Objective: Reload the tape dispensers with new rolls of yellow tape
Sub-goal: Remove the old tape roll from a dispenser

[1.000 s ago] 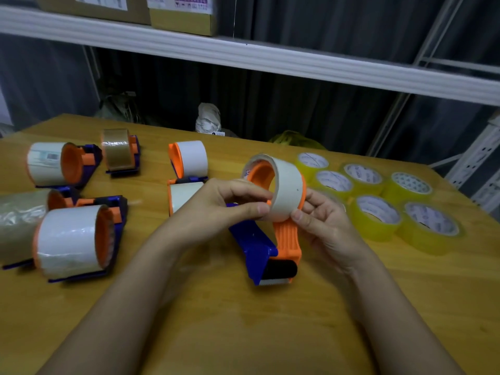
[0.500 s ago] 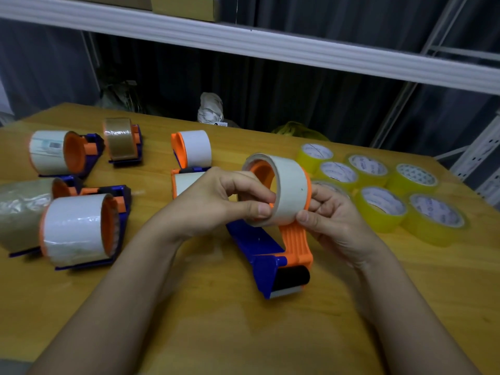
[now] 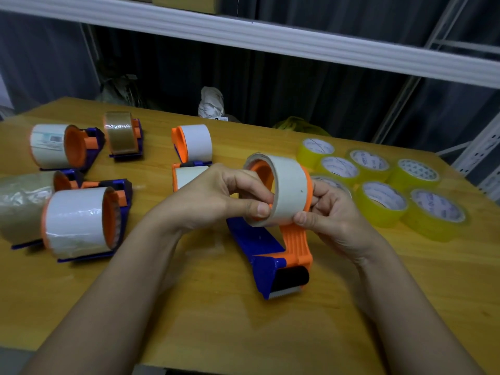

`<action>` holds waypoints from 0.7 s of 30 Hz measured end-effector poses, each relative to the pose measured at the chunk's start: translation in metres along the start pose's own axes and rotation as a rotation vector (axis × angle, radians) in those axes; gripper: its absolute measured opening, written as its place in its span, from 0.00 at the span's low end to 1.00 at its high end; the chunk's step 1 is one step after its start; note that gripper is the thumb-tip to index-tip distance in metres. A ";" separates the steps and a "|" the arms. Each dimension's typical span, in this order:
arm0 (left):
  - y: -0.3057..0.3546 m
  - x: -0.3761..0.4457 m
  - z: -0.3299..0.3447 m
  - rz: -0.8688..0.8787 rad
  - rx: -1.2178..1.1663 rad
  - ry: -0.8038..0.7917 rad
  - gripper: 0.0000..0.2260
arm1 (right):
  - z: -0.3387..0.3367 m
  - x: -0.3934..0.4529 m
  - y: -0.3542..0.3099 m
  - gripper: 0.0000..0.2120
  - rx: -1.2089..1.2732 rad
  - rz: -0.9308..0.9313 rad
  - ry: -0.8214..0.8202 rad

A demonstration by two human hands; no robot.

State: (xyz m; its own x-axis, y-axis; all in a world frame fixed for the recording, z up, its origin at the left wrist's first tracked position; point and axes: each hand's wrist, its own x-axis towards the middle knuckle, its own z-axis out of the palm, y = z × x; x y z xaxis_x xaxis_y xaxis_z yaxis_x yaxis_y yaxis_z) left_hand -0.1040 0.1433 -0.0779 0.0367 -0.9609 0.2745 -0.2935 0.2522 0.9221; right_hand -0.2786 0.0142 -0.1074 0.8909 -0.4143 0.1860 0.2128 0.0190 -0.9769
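Cardboard core, spent, sits on the orange-and-blue dispenser; my left hand pinches its rim, my right hand grips the opposite edge. Advice: pull straight off the hub while steadying the frame. Yellow rolls wait on the counter beyond. Right fingertips are partly hidden.

Dim room, light from overhead: the wooden table glows warm while the curtain bkgd at 12 o'clock stays near black. Soft shadows pool under both forearms twd 6 o'clock. Wide-angle bend curves the white shelf rail, and things at 9 o'clock look smeared, soft focus overall.
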 end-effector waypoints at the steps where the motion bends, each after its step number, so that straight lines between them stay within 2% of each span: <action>1: -0.001 0.000 0.000 -0.002 -0.004 -0.009 0.04 | 0.000 0.000 0.000 0.32 -0.007 0.002 -0.003; 6: -0.003 0.000 -0.002 -0.025 -0.033 -0.006 0.04 | 0.002 0.000 0.000 0.32 -0.010 0.008 -0.002; 11: -0.004 0.002 0.005 0.021 0.017 0.034 0.06 | -0.001 0.000 0.000 0.33 0.068 -0.009 0.060; 13: -0.007 0.003 0.009 0.156 0.166 0.170 0.05 | -0.001 0.000 0.000 0.31 0.125 -0.010 0.081; 15: -0.010 0.005 0.010 0.323 0.423 0.399 0.09 | -0.001 0.001 -0.003 0.30 0.198 -0.020 0.098; 16: -0.010 0.006 0.010 0.346 0.508 0.511 0.12 | -0.001 0.001 -0.005 0.30 0.223 -0.030 0.099; 18: -0.006 0.007 0.010 0.222 0.487 0.611 0.23 | 0.000 0.003 -0.006 0.31 0.257 -0.036 0.080; 21: -0.007 0.008 0.013 -0.088 0.208 0.419 0.34 | 0.001 0.002 -0.004 0.30 0.319 -0.031 0.046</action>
State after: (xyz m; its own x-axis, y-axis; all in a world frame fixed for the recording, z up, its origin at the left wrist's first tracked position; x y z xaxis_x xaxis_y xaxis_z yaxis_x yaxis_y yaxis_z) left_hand -0.1138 0.1319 -0.0859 0.4400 -0.8376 0.3237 -0.4556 0.1025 0.8843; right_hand -0.2776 0.0145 -0.1030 0.8645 -0.4597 0.2035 0.3614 0.2869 -0.8872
